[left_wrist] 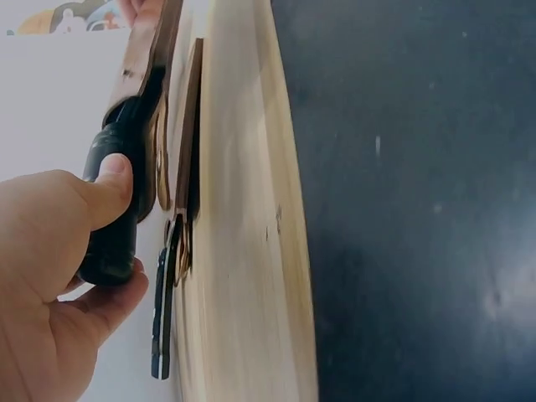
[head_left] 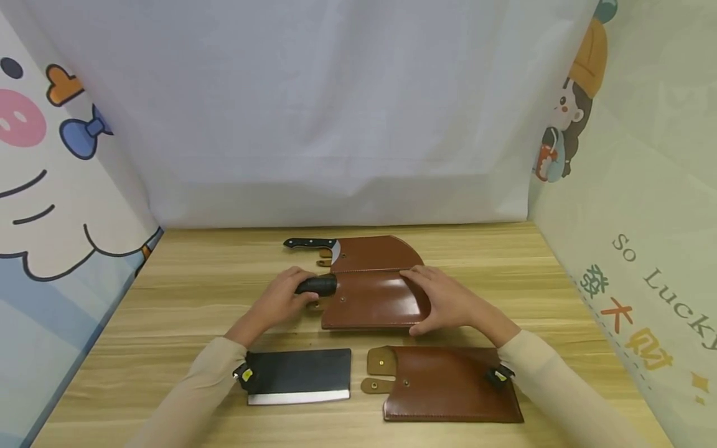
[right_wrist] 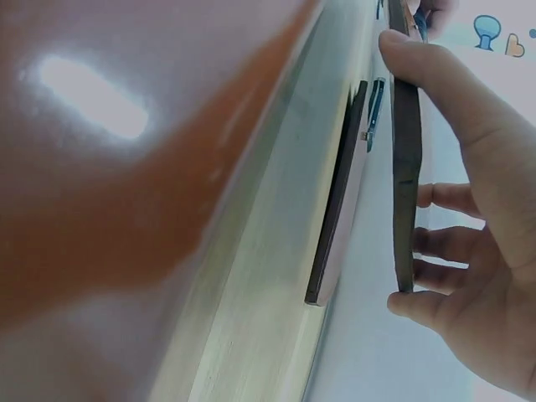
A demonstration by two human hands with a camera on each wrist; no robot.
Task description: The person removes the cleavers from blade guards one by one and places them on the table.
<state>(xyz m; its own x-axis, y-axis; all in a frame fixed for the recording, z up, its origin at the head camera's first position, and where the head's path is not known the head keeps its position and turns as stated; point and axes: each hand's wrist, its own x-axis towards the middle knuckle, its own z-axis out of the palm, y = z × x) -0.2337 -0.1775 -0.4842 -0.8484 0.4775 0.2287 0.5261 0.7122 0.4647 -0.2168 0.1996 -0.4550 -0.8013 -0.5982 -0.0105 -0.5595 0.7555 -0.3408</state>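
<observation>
Wood-grain tabletop (head_left: pixel 476 246) in front of a white backdrop (head_left: pixel 336 112), two hands on a sheathed knife.
The left hand (head_left: pixel 284 295) has thumb and fingers curled round the knife's black handle (head_left: pixel 317 285); the right hand (head_left: pixel 446 303), spread wide, grips the other end of its brown sheath (head_left: pixel 375 305) between thumb and fingers. The wrist views show this sheath raised off the surface, just in front of a far sheath (head_left: pixel 375 252) holding a knife with a riveted handle (head_left: pixel 310 242). Nearer the person, a dark cleaver (head_left: pixel 299 372) with a bright edge lies by the left forearm, and a near sheath (head_left: pixel 448 386) with unfastened straps (head_left: pixel 381 361) lies partly beneath the right forearm.
</observation>
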